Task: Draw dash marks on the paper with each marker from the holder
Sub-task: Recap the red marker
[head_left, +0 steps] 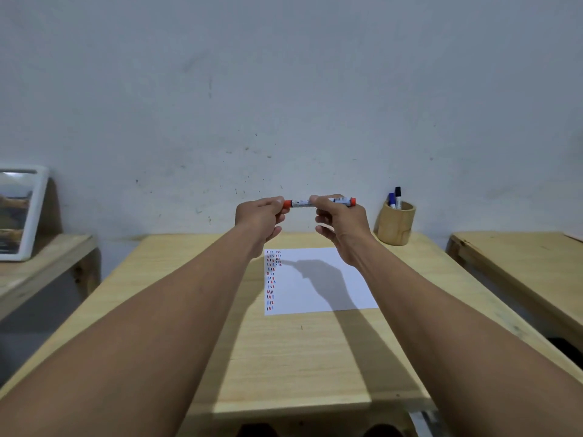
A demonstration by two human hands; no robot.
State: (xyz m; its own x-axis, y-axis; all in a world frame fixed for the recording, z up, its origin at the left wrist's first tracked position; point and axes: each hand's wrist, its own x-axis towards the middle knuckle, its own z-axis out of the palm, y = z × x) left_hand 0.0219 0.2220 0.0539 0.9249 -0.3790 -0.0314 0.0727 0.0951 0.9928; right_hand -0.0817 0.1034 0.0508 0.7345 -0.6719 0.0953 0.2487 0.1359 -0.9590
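Both my hands hold a red-capped marker (300, 203) level in the air above the table. My left hand (260, 217) pinches its left end at the red cap, and my right hand (339, 220) grips the white barrel nearer the right end. Below lies the white paper (328, 288), with columns of red, blue and black dashes down its left edge. A round wooden holder (396, 223) stands at the table's back right with a blue marker (392, 200) and a black marker (398, 197) upright in it.
The paper rests on a light wooden table (284, 351) set against a grey wall. A second wooden table (523, 260) stands to the right, across a gap. On the left, a lower wooden shelf (38, 266) carries a white-framed picture (19, 212).
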